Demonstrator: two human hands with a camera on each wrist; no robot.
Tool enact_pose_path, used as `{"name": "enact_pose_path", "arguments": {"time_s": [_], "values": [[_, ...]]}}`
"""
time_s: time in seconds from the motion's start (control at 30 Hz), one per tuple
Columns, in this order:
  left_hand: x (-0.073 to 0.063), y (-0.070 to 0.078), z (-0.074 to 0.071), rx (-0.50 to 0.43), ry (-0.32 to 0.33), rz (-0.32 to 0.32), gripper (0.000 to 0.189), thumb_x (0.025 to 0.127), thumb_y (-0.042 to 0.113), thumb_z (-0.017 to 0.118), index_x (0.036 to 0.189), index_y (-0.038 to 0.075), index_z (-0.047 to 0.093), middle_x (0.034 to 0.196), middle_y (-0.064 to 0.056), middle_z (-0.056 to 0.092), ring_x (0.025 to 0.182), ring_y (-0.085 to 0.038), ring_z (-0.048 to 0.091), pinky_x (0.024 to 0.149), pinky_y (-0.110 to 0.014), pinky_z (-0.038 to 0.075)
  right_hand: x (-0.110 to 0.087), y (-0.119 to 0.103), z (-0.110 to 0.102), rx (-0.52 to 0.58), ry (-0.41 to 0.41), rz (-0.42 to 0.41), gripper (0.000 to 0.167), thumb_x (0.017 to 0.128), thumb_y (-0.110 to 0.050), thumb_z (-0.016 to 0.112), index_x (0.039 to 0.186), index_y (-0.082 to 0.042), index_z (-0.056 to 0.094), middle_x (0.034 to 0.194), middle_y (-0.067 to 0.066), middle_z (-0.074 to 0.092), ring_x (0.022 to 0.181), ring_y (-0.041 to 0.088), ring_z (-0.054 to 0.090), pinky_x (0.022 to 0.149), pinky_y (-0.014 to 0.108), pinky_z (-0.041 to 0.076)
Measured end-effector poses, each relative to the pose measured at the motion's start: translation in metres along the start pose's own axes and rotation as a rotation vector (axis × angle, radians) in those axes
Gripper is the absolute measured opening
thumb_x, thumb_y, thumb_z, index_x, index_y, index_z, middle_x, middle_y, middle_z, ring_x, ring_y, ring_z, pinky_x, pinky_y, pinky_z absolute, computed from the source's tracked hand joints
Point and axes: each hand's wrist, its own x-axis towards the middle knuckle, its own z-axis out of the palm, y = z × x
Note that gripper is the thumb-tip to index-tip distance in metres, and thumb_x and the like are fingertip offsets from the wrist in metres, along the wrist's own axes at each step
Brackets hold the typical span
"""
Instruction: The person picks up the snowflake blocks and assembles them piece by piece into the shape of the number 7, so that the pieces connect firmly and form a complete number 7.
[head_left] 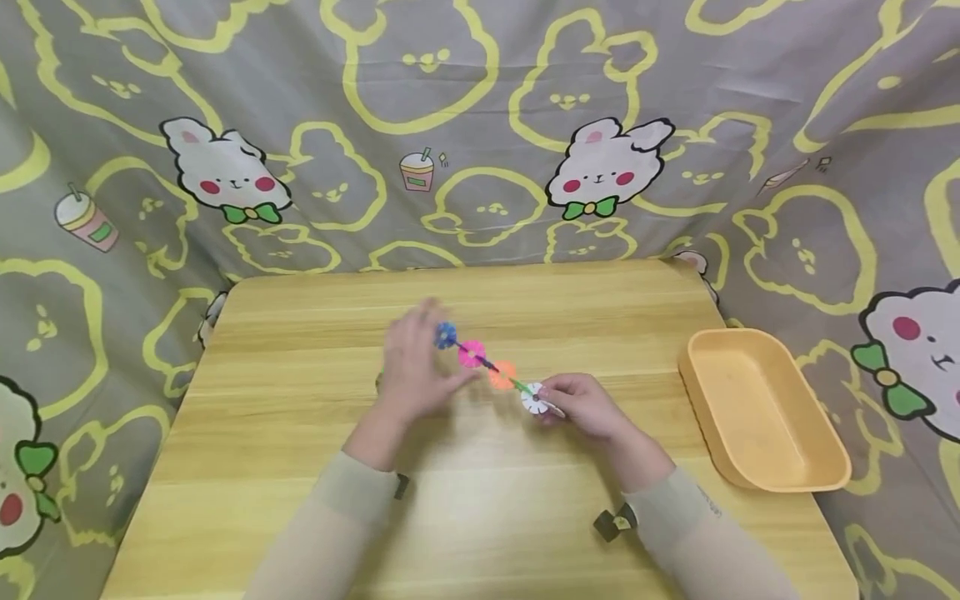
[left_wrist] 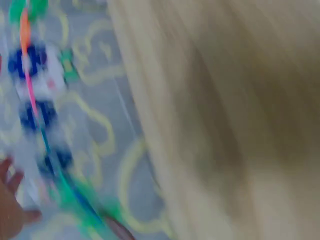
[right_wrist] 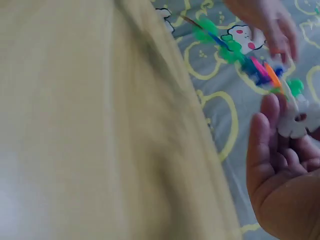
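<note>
Notched plastic snowflake discs are joined edge to edge in a chain, held above the table. My right hand (head_left: 581, 406) pinches the white disc (head_left: 535, 398) at the near end. From there run an orange disc (head_left: 503, 374), a pink disc (head_left: 472, 354) and a blue disc (head_left: 446, 335), with thin edge-on discs between them. My left hand (head_left: 412, 358), blurred, is beside the blue disc, fingers extended. The left wrist view has its fingers (left_wrist: 12, 185) loosely spread left of the blurred chain. More green discs (right_wrist: 205, 31) show at the chain's far end in the right wrist view.
A yellow-orange plastic bin (head_left: 765, 408) stands at the right side of the wooden table (head_left: 480, 517). Grey cartoon-print cloth (head_left: 465, 83) hangs behind the table and along both sides.
</note>
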Motion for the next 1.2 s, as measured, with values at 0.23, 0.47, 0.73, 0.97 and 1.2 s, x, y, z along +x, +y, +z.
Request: {"name": "enact_pose_path", "arguments": {"time_s": [0.23, 0.47, 0.73, 0.97, 1.2], "values": [[0.007, -0.048, 0.003, -0.113, -0.155, -0.344, 0.068, 0.097, 0.024, 0.078, 0.155, 0.003, 0.048, 0.147, -0.021, 0.059, 0.131, -0.043, 0.058, 0.11, -0.062, 0.044, -0.028, 0.026, 0.009, 0.226, 0.102, 0.075, 0.023, 0.106, 0.003, 0.055, 0.096, -0.006, 0.073, 0.091, 0.002, 0.076, 0.084, 0.015, 0.073, 0.081, 0.032, 0.063], [0.037, -0.052, 0.03, -0.091, -0.258, -0.297, 0.048, 0.102, 0.017, 0.072, 0.147, 0.008, 0.058, 0.137, -0.016, 0.067, 0.125, -0.04, 0.063, 0.108, -0.057, 0.049, -0.044, 0.037, 0.024, -0.319, 0.096, 0.064, 0.015, 0.099, -0.009, 0.071, 0.093, 0.005, 0.072, 0.077, 0.002, 0.07, 0.066, 0.011, 0.059, 0.062, 0.023, 0.053], [0.054, -0.049, 0.056, -0.027, -0.366, -0.223, 0.038, 0.097, 0.02, 0.079, 0.133, 0.012, 0.07, 0.132, -0.013, 0.072, 0.124, -0.039, 0.065, 0.109, -0.055, 0.049, -0.047, 0.046, 0.039, -0.689, 0.016, 0.128, 0.037, 0.1, -0.029, 0.074, 0.069, -0.013, 0.064, 0.061, -0.009, 0.053, 0.055, 0.006, 0.046, 0.056, 0.025, 0.045], [0.055, -0.05, 0.071, -0.029, -0.386, -0.202, 0.04, 0.095, 0.019, 0.081, 0.133, 0.013, 0.071, 0.133, -0.011, 0.071, 0.127, -0.037, 0.063, 0.112, -0.052, 0.046, -0.049, 0.042, 0.04, -0.779, -0.001, 0.13, 0.041, 0.099, -0.032, 0.075, 0.064, -0.017, 0.059, 0.057, -0.011, 0.048, 0.051, 0.005, 0.043, 0.052, 0.025, 0.041], [0.056, -0.045, 0.072, -0.007, -0.391, -0.179, 0.048, 0.095, 0.018, 0.081, 0.14, 0.012, 0.067, 0.142, -0.013, 0.066, 0.134, -0.038, 0.058, 0.114, -0.054, 0.044, -0.049, 0.041, 0.036, -0.811, -0.007, 0.175, 0.042, 0.098, -0.037, 0.076, 0.063, -0.018, 0.062, 0.055, -0.011, 0.05, 0.05, 0.005, 0.044, 0.049, 0.024, 0.04]]}}
